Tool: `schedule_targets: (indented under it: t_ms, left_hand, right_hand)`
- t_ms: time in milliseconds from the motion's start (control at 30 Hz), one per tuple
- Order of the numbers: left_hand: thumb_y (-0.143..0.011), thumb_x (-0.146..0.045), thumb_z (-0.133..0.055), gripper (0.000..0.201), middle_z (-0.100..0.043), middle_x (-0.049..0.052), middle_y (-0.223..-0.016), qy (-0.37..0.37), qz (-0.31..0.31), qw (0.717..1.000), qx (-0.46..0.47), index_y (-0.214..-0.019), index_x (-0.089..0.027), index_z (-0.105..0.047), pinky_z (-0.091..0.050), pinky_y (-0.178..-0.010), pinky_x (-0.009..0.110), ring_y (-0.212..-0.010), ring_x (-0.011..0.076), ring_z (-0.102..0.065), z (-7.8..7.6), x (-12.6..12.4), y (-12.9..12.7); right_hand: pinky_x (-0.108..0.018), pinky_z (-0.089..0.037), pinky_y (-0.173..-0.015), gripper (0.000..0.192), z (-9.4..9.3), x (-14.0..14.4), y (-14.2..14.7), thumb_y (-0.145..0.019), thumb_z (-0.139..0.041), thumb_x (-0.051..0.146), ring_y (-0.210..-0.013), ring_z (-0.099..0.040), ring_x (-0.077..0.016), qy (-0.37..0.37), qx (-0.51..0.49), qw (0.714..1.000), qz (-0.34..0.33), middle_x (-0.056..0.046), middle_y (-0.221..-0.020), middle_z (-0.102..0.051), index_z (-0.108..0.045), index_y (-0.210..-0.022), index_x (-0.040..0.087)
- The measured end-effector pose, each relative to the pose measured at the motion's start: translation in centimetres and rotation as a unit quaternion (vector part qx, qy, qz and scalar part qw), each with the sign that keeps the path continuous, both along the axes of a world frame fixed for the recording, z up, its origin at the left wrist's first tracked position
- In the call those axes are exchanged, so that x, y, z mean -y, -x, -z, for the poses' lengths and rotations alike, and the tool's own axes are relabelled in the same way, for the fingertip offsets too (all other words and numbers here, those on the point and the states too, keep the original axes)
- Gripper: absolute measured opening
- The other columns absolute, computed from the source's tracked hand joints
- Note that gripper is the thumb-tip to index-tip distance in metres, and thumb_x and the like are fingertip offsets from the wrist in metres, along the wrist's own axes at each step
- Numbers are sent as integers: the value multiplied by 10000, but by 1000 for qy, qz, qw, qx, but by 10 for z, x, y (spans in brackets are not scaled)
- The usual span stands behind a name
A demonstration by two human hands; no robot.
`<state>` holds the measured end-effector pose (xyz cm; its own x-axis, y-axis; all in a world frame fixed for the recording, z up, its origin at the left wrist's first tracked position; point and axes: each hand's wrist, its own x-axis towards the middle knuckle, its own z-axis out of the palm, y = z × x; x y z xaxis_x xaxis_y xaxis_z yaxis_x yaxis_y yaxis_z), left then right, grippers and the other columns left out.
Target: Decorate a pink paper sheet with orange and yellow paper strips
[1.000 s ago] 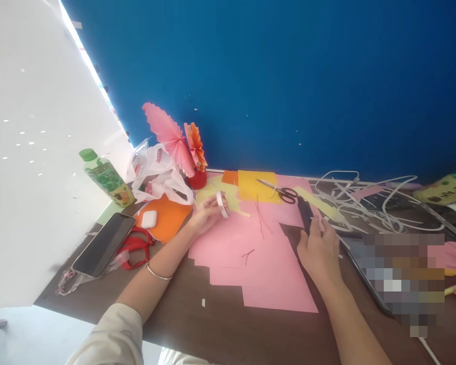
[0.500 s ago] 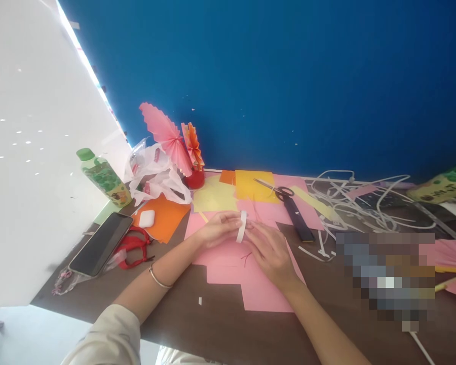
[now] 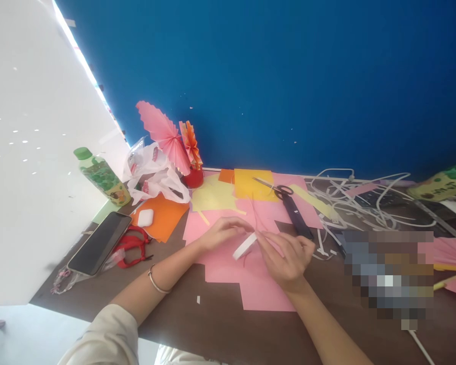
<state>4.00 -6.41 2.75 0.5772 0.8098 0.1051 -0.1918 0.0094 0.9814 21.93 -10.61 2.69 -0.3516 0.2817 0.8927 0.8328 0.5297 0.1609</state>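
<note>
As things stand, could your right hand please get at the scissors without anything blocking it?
Probably yes: the right hand pinches the white tape roll, but the scissors lie uncovered on the paper just beyond it.

We see two bare forearms, both uncovered from elbow to fingers. On our left arm a thin silver bangle [image 3: 155, 282] circles the wrist, and at seven o'clock a loose cream sleeve [image 3: 99, 337] bunches about the elbow. Our right arm [image 3: 323, 329] wears nothing, no ring showing.
</note>
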Motion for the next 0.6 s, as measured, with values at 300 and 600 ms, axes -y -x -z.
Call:
schedule_targets:
  t_ms: [300,600]
  left_hand:
    - [-841,-433,-482,334,-646,60,-807,-41,74,995,-61,-837,-132,-628,-442,-802,314,-798,183,-599,4,4,-1]
    - [-922,-327,-315,322,-612,40,-768,-312,-83,919,-227,-850,-151,-575,-428,-683,254,-707,144,-549,13,5,-4]
  right_hand:
    - [-314,-361,-681,161,3,-10,-4,-701,-697,123,-648,-602,-132,11,-35,998,58,10,-708,-696,-649,-817,224]
    - [-305,-534,-755,291,16,-14,-11,-765,-592,70,-846,-671,-197,95,-27,990,-96,-103,-924,-710,-616,-1041,161]
